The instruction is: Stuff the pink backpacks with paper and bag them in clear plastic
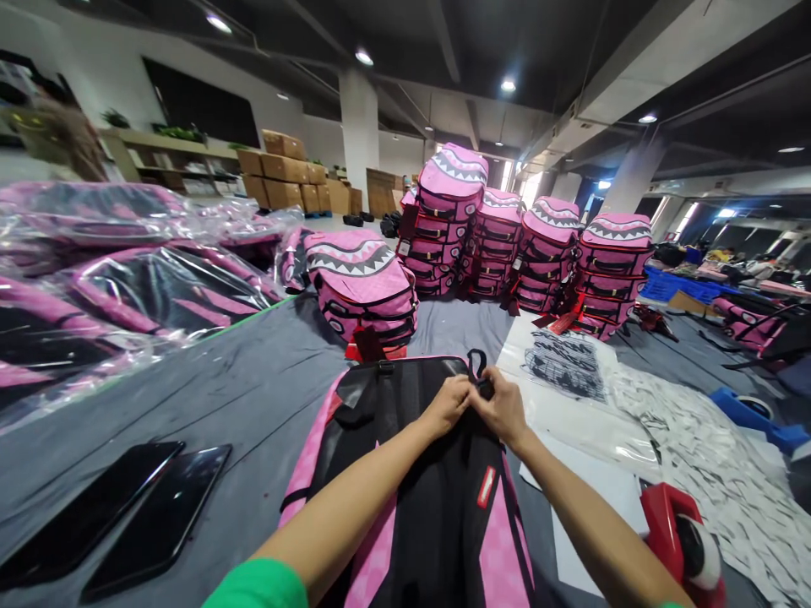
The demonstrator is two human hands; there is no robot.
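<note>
A pink and black backpack (421, 540) lies in front of me, its back panel and shoulder straps facing up. At its top right edge, my left hand (449, 405) and my right hand (505, 409) meet with fingers closed in a pinch. Between them is a small black piece of strap (485, 388); the fingers hide its exact shape. Just above the hands a black hanging loop (477, 361) sticks up from the backpack. A red label (487, 487) sits on the right shoulder strap.
Stacked pink backpacks (443, 219) stand at the back, and one more pack (361, 287) is nearer. Plastic-wrapped packs (165, 287) fill the left. Two phones (158, 523), a red tape dispenser (672, 532), a blue dispenser (757, 418) and white ties (703, 447) lie around.
</note>
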